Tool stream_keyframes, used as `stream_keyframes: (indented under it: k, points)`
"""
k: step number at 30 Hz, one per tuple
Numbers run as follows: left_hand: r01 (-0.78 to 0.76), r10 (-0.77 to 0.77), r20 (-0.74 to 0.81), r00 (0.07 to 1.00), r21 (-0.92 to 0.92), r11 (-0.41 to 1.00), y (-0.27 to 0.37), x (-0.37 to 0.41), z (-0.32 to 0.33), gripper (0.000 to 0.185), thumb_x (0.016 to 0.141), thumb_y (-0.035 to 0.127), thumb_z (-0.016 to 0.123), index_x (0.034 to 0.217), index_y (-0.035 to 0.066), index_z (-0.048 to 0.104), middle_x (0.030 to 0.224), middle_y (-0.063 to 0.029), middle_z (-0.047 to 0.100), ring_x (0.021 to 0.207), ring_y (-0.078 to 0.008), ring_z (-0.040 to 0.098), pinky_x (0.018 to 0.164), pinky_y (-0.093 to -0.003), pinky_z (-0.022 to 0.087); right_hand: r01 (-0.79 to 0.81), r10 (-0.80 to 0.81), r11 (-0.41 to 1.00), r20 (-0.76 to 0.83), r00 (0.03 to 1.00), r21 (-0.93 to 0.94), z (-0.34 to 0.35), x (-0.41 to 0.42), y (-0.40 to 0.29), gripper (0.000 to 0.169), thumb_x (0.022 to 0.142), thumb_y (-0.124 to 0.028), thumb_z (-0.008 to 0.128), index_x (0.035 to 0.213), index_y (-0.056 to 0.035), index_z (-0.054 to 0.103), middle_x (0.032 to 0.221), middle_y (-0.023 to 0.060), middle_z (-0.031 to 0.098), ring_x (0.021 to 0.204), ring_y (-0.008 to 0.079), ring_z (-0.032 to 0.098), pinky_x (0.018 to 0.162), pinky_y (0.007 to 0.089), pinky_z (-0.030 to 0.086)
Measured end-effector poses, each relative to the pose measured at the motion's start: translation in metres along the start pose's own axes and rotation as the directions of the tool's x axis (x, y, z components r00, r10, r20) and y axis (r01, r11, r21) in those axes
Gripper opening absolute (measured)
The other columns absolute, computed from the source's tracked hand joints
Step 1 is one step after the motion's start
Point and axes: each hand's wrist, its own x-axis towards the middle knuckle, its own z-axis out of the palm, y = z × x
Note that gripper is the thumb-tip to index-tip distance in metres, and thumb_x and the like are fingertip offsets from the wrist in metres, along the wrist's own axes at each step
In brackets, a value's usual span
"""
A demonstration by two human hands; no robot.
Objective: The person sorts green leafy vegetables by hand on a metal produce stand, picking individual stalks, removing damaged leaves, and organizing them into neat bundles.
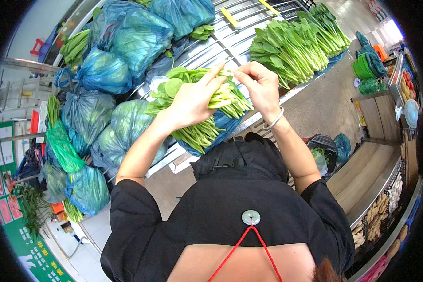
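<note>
My left hand (197,100) rests palm down on a bunch of leafy greens with pale stems (224,95), its fingers spread across them. Just to the right, my right hand (259,86) pinches something small and pale at the bunch's upper edge; what it is cannot be made out. Beneath and beside this bunch lie more greens with thin green stems (199,135), on blue plastic (229,121) at the edge of a slatted metal rack (227,47). A row of upright leafy greens (285,49) stands farther right on the rack.
Tied blue plastic bags of vegetables (141,38) crowd the rack's left side, with a green bag (65,146) among them. Yellow strips (230,18) lie across the far bars. Right of me are a black-lined bin (322,151), a wooden shelf (366,169) and a green basket (363,67).
</note>
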Motion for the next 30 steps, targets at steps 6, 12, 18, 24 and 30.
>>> stream_keyframes:
  k: [6, 12, 18, 24, 30]
  points:
    - [-0.138, 0.213, -0.165, 0.963, 0.377, 0.916, 0.011, 0.01, 0.015, 0.056, 0.062, 0.001, 0.059, 0.116, -0.007, 0.046, 0.135, -0.0232, 0.034, 0.063, -0.0237, 0.059, 0.058, -0.0318, 0.049, -0.089, 0.16, 0.934, -0.181, 0.97, 0.346, 0.001, 0.006, 0.003, 0.01, 0.082, -0.007, 0.06, 0.084, 0.0026, 0.061, 0.077, 0.0047, 0.061, 0.068, 0.0078, 0.053, 0.063, 0.0201, 0.042]
    - [-0.193, 0.344, -0.193, 0.919, 0.541, 0.819, 0.024, 0.023, 0.03, 0.053, 0.065, 0.002, 0.054, 0.116, -0.009, 0.047, 0.132, -0.0264, 0.037, 0.054, -0.0176, 0.056, 0.054, -0.0277, 0.048, -0.028, 0.355, 0.567, -0.213, 0.91, 0.823, -0.003, 0.003, -0.003, 0.014, 0.086, -0.012, 0.057, 0.089, 0.0013, 0.058, 0.086, 0.008, 0.062, 0.078, 0.0139, 0.056, 0.071, 0.0266, 0.044]
    - [-0.118, 0.113, -0.036, 0.993, -0.226, 0.967, 0.037, 0.034, 0.031, 0.07, 0.062, 0.006, 0.072, 0.126, -0.001, 0.042, 0.137, -0.0172, 0.035, 0.115, -0.0312, 0.048, 0.091, -0.0336, 0.041, 0.239, 0.342, 0.528, -0.462, 0.819, 0.815, -0.07, -0.013, -0.002, 0.014, 0.089, -0.013, 0.051, 0.092, 0.0003, 0.057, 0.091, 0.0117, 0.061, 0.086, 0.0194, 0.057, 0.079, 0.0334, 0.045]
    - [0.121, 0.109, 0.142, 0.984, -0.976, 0.184, 0.025, 0.055, 0.017, 0.069, 0.056, 0.006, 0.078, 0.118, -0.002, 0.05, 0.129, -0.0171, 0.045, 0.113, -0.0217, 0.048, 0.093, -0.0342, 0.042, 0.312, 0.298, 0.851, -0.879, 0.372, 0.422, -0.212, -0.118, 0.058, 0.018, 0.091, -0.012, 0.048, 0.094, 0.003, 0.057, 0.094, 0.0128, 0.061, 0.086, 0.0214, 0.058, 0.079, 0.0359, 0.048]
    - [0.151, 0.279, 0.092, 0.956, -0.968, -0.198, 0.026, 0.075, 0.029, 0.064, 0.061, 0.013, 0.072, 0.119, 0.0, 0.05, 0.131, -0.0233, 0.04, 0.063, -0.0154, 0.061, 0.058, -0.0247, 0.051, -0.634, 0.204, 0.74, -0.973, -0.11, 0.227, -0.316, -0.272, 0.161, 0.03, 0.085, -0.016, 0.059, 0.1, 0.009, 0.058, 0.097, 0.0156, 0.062, 0.081, 0.0218, 0.057, 0.076, 0.0346, 0.046]
